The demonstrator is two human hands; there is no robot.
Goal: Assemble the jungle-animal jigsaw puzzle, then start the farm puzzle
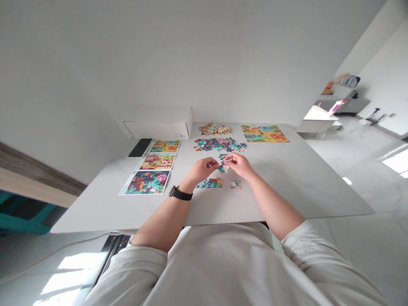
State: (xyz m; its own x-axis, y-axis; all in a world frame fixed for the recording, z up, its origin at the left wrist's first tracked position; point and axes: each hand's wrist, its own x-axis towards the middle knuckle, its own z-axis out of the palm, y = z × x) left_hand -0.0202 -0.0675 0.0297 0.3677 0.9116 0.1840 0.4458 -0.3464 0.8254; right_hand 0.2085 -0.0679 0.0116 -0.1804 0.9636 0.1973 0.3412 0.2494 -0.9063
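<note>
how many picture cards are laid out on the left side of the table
3, in a row running away from the person: near card, middle card, far card by the phone. None looks hidden. The finished puzzle at far right is not counted.

White table (306,187). Far left: white box (158,123), black phone (140,147) beside it. Three picture cards (157,161) in a row, left. Finished puzzle (264,133), far right. Shelves (342,83) beyond.
</note>
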